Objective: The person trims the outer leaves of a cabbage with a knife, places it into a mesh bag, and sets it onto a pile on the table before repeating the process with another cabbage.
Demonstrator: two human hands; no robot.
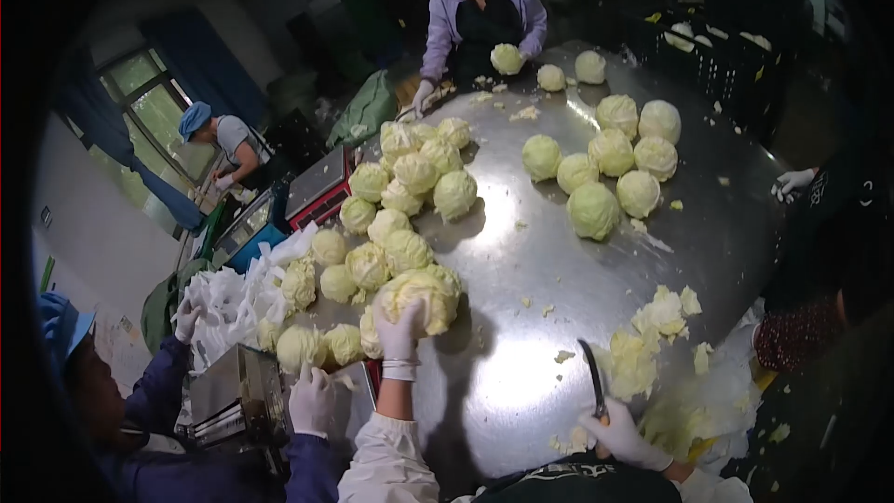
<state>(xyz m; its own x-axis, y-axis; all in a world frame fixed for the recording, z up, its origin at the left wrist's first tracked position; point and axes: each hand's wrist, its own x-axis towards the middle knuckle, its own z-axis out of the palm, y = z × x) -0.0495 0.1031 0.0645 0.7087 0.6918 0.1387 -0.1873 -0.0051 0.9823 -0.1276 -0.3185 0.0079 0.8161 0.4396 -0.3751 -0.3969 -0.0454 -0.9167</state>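
Note:
My left hand point(400, 328), in a white glove, grips a pale cabbage point(421, 298) at the near edge of a cabbage pile point(410, 177). The glove covers the near-left side of that head. Lower right, my right hand point(622, 436), also gloved, is closed round the handle of a knife point(593, 368). Its dark curved blade points up and slightly left, over the metal table point(521, 317). Loose cabbage leaves point(633, 363) lie just right of the blade.
Across the table a person point(480, 19) in a lilac top holds a cabbage. A co-worker point(84, 382) in a blue cap works at near left beside a scale and white bags point(233, 303). More cabbages point(593, 211) sit right of centre. Another person's gloved hand point(793, 183) is at right.

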